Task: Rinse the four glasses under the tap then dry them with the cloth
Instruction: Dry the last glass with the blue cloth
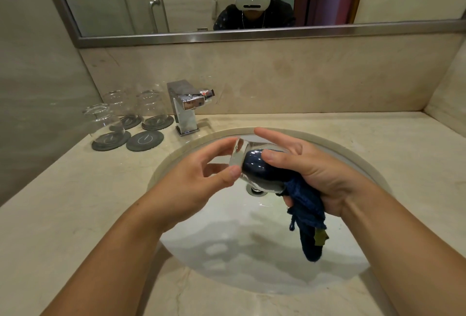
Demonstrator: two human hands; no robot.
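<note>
Left hand (191, 177) pinches glass (238, 152); right hand (320, 174) holds cloth (307, 207) stuffed inside.

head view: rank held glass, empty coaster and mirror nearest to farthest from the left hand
1. held glass, pinched in the left hand over the sink
2. empty coaster, on the counter to the left
3. mirror, up behind the counter

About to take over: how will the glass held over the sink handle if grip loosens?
Probably slippery: the glass looks smooth, and the left hand only pinches its thick base with fingertips. Likely fragile, as it hangs above the hard sink. The cloth the right hand pushes inside hangs limp, so it gives little support.
</note>
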